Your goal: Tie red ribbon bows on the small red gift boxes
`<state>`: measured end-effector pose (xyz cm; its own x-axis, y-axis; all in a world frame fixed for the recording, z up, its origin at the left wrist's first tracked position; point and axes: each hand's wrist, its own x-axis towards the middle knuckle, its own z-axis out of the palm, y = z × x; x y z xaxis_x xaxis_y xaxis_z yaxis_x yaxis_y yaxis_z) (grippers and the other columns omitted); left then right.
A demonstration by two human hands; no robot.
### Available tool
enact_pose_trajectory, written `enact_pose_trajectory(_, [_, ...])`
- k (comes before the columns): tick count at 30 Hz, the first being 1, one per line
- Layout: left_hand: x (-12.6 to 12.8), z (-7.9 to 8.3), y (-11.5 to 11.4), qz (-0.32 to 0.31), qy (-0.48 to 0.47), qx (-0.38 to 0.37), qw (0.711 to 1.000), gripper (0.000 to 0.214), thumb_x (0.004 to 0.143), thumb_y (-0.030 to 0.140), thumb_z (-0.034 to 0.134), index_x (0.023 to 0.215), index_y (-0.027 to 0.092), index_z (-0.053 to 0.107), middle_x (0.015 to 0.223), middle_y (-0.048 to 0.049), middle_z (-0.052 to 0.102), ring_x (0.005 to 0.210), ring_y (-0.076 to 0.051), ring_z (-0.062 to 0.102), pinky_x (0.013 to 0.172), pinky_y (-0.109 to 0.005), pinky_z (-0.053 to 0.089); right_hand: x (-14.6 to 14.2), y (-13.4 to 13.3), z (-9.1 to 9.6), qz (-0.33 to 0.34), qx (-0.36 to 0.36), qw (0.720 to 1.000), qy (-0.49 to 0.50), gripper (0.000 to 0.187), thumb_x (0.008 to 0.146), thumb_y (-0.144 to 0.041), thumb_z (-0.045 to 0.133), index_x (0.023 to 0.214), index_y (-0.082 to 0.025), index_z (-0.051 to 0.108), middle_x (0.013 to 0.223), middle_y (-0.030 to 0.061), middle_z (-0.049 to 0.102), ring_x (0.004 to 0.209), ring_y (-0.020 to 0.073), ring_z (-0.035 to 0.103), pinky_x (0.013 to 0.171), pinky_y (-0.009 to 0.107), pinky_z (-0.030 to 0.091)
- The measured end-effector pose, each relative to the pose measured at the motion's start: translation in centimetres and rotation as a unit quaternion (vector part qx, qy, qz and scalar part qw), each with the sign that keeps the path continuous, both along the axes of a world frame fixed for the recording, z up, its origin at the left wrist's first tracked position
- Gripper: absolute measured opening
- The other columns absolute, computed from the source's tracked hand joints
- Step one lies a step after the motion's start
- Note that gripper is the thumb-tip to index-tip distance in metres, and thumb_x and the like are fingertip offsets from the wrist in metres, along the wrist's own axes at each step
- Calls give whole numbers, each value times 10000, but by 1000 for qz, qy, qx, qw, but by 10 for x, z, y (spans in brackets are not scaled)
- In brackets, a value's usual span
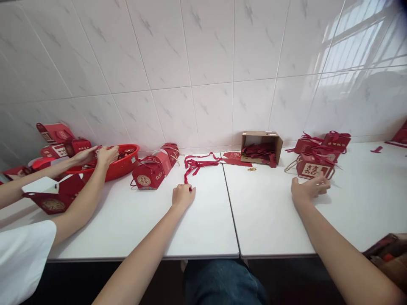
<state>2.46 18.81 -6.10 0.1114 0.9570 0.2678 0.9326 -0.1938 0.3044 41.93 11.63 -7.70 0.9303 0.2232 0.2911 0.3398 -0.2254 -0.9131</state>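
My left hand (182, 196) rests on the white table (203, 220) with its fingers curled over the near end of a red ribbon (199, 163) that trails away toward the wall. My right hand (308, 187) lies on the table with its fingers reaching to the base of a red gift box (313, 168) with white characters. Whether those fingers grip the box I cannot tell. More finished red gift boxes (335, 140) stand behind it.
A small cardboard box (261, 146) holding red ribbons lies on its side by the wall. Red boxes (152, 171) stand left of centre. A co-worker's two hands (97, 156) reach into a red basin (122, 163) at the left. Flat red box blanks (52, 202) lie near them.
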Motion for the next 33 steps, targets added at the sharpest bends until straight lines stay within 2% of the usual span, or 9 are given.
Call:
enact_pose_trajectory(3, [5,4,-17,-45,-33,17,998,294,844,247,419,966,181,679,947,-118,656,921,-245,608,860,-369,437,-49,-20,16,215,46,971,91,681,705,-342,565,1320,-143,349,1395,203,251,1256,356,329,1025,526,278])
enact_pose_trajectory(5, [12,7,-39,-81,-52,26,995,283,845,213,430,990,179,670,950,-98,662,875,-211,619,840,-338,460,-92,-41,26,431,41,882,186,529,727,-423,559,1184,-169,483,1240,167,486,1163,323,478,996,498,354])
enact_pose_trajectory(8, [23,11,-93,-154,-92,58,982,236,861,221,447,964,217,659,942,-55,671,867,-176,614,812,-312,483,-156,-82,35,577,17,776,254,402,763,-552,526,981,-221,594,859,101,673,813,263,674,784,412,529])
enact_pose_trajectory(10, [27,14,-138,-245,-167,116,948,208,877,234,450,937,230,649,875,-55,668,820,-174,612,753,-321,503,-187,-106,38,685,17,621,381,430,809,-599,464,1103,-301,563,946,81,685,885,234,679,850,380,515])
enact_pose_trajectory(12, [25,17,-180,-305,-206,135,920,217,866,182,472,989,265,630,831,-45,661,802,-173,612,713,-315,517,-206,-123,43,725,34,529,439,412,835,-583,439,1129,-327,573,1061,65,671,979,217,655,912,362,491])
enact_pose_trajectory(13, [22,19,-197,-322,-218,143,910,240,853,153,490,1005,285,623,831,-37,663,804,-172,615,706,-311,522,-210,-128,45,725,53,513,456,391,839,-559,449,1099,-311,602,1091,61,666,1020,219,638,940,365,478])
enact_pose_trajectory(17, [-9,27,-235,-280,-245,140,918,286,808,113,558,990,321,632,792,-5,670,714,-159,634,635,-277,537,-200,-123,49,634,155,569,500,225,777,-377,588,896,-213,686,1040,64,694,1055,244,622,971,383,474])
enact_pose_trajectory(24, [-75,32,-227,-61,-333,69,939,121,750,326,644,851,260,650,802,-22,723,773,-207,684,729,-305,566,-146,-110,37,476,240,676,509,228,692,-218,700,915,-172,684,1030,72,697,1015,183,640,799,219,568])
enact_pose_trajectory(33, [-99,36,-231,-30,-422,-31,905,263,709,378,690,913,228,617,717,1,673,628,-137,606,644,-238,518,-123,-106,2,372,302,755,447,301,606,-196,799,884,-177,686,926,35,713,909,141,669,800,190,567])
